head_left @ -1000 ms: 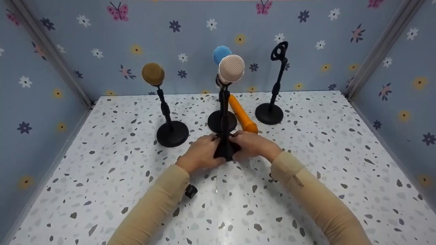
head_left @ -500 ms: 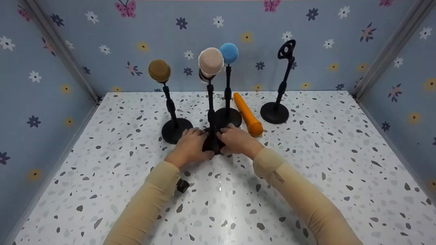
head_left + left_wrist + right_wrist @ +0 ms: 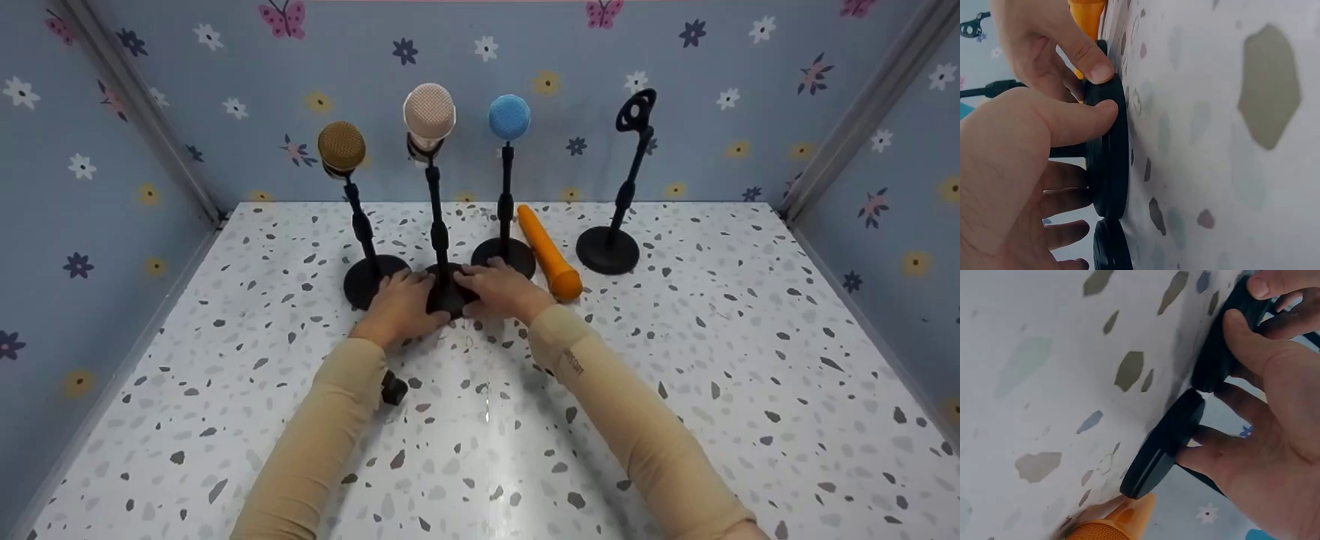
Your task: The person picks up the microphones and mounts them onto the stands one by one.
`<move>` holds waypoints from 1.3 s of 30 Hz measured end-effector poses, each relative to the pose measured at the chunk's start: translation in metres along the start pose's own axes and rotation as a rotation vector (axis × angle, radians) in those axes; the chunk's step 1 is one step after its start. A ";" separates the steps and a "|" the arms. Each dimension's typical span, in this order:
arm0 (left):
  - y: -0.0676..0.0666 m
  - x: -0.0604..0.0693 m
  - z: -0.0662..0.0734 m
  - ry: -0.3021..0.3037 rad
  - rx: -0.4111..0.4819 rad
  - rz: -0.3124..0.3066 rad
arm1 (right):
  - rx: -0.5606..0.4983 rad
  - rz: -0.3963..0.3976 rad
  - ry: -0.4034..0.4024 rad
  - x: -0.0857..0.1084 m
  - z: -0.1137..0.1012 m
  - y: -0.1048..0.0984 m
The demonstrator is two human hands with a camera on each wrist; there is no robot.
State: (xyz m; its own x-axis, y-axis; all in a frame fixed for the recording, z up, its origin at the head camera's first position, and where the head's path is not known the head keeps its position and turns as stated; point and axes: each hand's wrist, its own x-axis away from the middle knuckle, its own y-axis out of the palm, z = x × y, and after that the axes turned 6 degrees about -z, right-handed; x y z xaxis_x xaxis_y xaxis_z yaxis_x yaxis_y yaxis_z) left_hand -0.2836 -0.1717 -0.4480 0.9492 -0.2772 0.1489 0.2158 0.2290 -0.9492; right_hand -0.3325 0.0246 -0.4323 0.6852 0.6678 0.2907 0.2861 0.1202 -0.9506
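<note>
A black microphone stand [image 3: 439,238] carries a pale pink microphone [image 3: 430,112] and stands upright on the speckled table. My left hand [image 3: 401,309] holds the left side of its round base [image 3: 1107,169], thumb on the rim. From the other side, my right hand [image 3: 501,291] grips the same base, its thumb [image 3: 1239,329] on the front rim. To the left, a stand with a gold microphone [image 3: 342,145] has its base against or very near the held one. A stand with a blue microphone [image 3: 509,117] is just right, its base touching my right fingers.
An orange microphone [image 3: 549,255] lies on the table beside the blue one's stand. Farther right is a black stand [image 3: 624,196] with a bare clip on top. Flowered blue walls [image 3: 480,67] enclose the table's back and sides.
Both hands have slid the pink microphone's stand left and away from me, out from in front of the blue one. Lately the gold microphone's stand has shifted slightly left and back.
</note>
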 end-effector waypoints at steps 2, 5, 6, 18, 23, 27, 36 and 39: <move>-0.002 -0.002 0.000 -0.023 0.016 -0.017 | -0.009 0.005 0.021 -0.004 0.001 0.000; -0.006 -0.005 0.000 -0.048 0.035 -0.030 | -0.014 0.012 0.055 -0.009 0.000 0.001; -0.007 -0.006 -0.001 -0.052 0.036 -0.034 | -0.016 0.013 0.068 -0.010 0.000 0.001; -0.009 -0.019 -0.006 -0.065 0.074 -0.082 | 0.101 0.060 0.143 -0.020 -0.005 0.005; -0.010 -0.018 -0.005 -0.059 0.069 -0.090 | 0.093 0.063 0.158 -0.022 -0.004 0.005; -0.010 -0.015 -0.004 -0.064 0.032 -0.108 | 0.097 0.055 0.153 -0.022 -0.006 0.007; -0.005 -0.013 0.002 -0.080 -0.104 -0.124 | 0.030 -0.058 0.059 -0.010 0.004 0.003; -0.005 -0.013 0.004 -0.071 -0.141 -0.104 | -0.047 -0.082 -0.022 0.000 0.017 -0.002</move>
State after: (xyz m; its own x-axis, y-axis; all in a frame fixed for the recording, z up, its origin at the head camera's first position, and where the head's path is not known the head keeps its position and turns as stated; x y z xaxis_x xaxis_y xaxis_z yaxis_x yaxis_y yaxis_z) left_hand -0.2958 -0.1654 -0.4440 0.9383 -0.2246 0.2631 0.2843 0.0675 -0.9564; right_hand -0.3441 0.0370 -0.4319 0.6434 0.6730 0.3647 0.3723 0.1412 -0.9173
